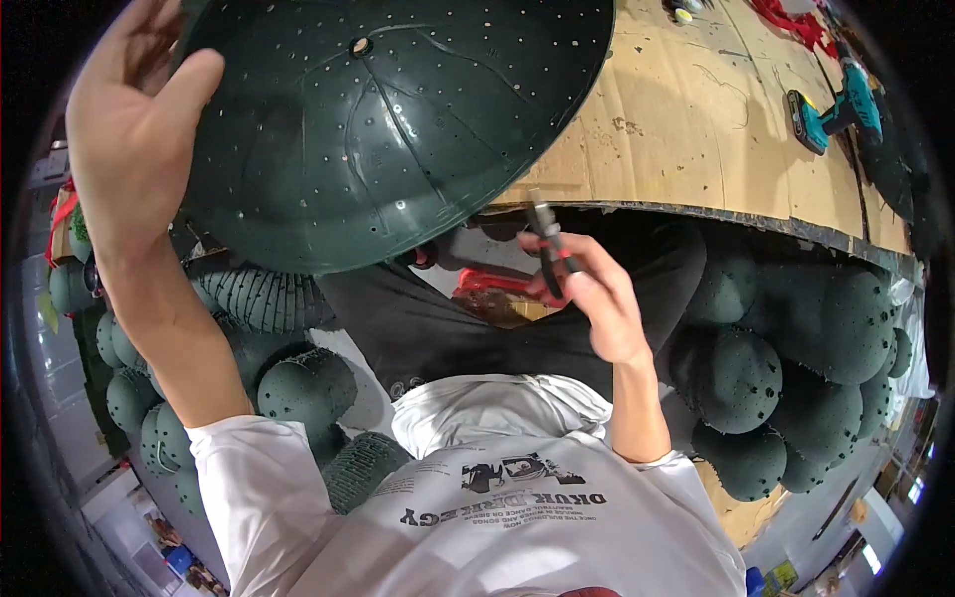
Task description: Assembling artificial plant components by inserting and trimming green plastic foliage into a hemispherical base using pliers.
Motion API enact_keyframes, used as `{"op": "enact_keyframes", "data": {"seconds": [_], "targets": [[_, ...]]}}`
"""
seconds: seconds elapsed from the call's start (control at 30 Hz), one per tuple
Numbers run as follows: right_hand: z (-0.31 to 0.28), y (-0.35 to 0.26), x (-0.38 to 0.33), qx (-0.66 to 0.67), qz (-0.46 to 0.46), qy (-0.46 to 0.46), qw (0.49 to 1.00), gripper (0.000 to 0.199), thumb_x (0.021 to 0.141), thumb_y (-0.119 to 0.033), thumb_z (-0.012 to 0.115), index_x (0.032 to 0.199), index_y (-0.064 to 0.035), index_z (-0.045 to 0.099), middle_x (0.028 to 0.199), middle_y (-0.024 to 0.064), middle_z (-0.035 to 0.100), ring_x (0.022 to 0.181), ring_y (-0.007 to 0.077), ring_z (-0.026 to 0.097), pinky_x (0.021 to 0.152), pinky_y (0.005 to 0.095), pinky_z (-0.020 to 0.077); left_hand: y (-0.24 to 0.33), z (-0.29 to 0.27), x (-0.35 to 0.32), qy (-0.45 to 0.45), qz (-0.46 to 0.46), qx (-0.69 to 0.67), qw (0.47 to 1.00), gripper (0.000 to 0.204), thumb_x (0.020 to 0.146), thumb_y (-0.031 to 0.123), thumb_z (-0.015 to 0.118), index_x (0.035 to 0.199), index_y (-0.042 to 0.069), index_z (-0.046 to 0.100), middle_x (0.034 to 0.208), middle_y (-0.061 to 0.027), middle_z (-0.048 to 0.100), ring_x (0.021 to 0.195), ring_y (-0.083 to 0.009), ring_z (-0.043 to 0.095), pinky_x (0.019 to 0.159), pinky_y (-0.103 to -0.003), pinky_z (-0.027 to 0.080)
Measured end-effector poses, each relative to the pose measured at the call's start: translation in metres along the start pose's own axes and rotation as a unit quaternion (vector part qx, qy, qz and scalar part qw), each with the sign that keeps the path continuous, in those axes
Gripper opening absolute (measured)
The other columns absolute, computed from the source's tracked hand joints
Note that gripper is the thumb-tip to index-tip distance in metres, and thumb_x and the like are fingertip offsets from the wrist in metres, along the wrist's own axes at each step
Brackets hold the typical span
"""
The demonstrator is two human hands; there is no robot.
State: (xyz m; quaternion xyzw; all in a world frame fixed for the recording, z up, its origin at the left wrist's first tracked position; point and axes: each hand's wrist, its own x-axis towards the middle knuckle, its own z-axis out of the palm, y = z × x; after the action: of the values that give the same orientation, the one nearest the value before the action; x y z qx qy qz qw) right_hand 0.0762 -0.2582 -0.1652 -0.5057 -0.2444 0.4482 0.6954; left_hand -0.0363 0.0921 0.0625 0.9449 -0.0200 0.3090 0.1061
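Observation:
A large dark green plastic half-sphere shell (428,129), dotted with small holes, lies with its hollow side facing up at the upper left. Thin wires run across its inside from a round hole (360,47). My left hand (144,149) is at the shell's left edge, thumb over the inner side and the other fingers partly hidden at the rim. Over my lap, my right hand (604,298) holds a pair of pliers (547,239) with red and black handles. Their metal jaws point up toward the table edge, apart from the shell.
The shell rests over a cardboard-covered table (686,139). A teal cordless drill (844,111) and red material (796,25) lie at its right. Dark green balls (741,378) are piled at my right, with more green balls (308,388) at my left. Something red (487,281) sits between my legs.

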Motion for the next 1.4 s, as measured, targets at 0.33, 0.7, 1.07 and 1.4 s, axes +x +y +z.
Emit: {"op": "enact_keyframes", "data": {"seconds": [0.33, 0.7, 1.07, 1.4], "targets": [[0.018, 0.004, 0.057, -0.372, -0.105, -0.033, 0.922, 0.044, 0.101, -0.024, 0.058, 0.134, 0.0043, 0.051, 0.163, 0.0282, 0.030, 0.113, 0.0478, 0.064, 0.096, 0.0479, 0.0522, 0.008, 0.022, 0.008, -0.010, -0.049, -0.027, 0.998, 0.058, 0.086, -0.005, 0.056, 0.144, -0.005, 0.056, 0.145, -0.0176, 0.060, 0.140, -0.0273, 0.053, 0.122, -0.038, 0.035], [0.038, -0.009, 0.072, -0.405, -0.044, 0.021, 0.913, 0.039, 0.103, -0.021, 0.055, 0.130, 0.0072, 0.052, 0.159, 0.0307, 0.037, 0.106, 0.0453, 0.067, 0.093, 0.0445, 0.0504, 0.020, 0.033, -0.012, 0.016, -0.174, -0.052, 0.983, 0.058, 0.092, 0.008, 0.064, 0.148, -0.001, 0.054, 0.148, -0.0173, 0.058, 0.141, -0.0272, 0.051, 0.120, -0.038, 0.034], [0.051, -0.117, 0.029, -0.605, -0.080, -0.064, 0.790, 0.033, 0.091, -0.027, 0.071, 0.114, -0.0042, 0.066, 0.094, 0.0141, 0.070, 0.088, 0.0366, 0.069, 0.074, 0.0431, 0.0541, 0.007, 0.061, 0.015, 0.031, -0.178, -0.143, 0.973, 0.073, 0.078, -0.013, 0.046, 0.151, -0.007, 0.045, 0.148, -0.0153, 0.056, 0.139, -0.0215, 0.050, 0.119, -0.031, 0.034], [0.159, -0.187, 0.012, -0.666, -0.131, -0.277, 0.680, 0.023, 0.056, -0.022, 0.075, 0.071, -0.0051, 0.078, 0.069, 0.0097, 0.073, 0.068, 0.0264, 0.072, 0.058, 0.0425, 0.0539, -0.045, 0.044, 0.013, -0.040, -0.172, -0.062, 0.982, 0.065, 0.090, 0.005, 0.053, 0.154, 0.015, 0.052, 0.151, -0.0096, 0.057, 0.134, -0.0192, 0.056, 0.114, -0.032, 0.043]]}}
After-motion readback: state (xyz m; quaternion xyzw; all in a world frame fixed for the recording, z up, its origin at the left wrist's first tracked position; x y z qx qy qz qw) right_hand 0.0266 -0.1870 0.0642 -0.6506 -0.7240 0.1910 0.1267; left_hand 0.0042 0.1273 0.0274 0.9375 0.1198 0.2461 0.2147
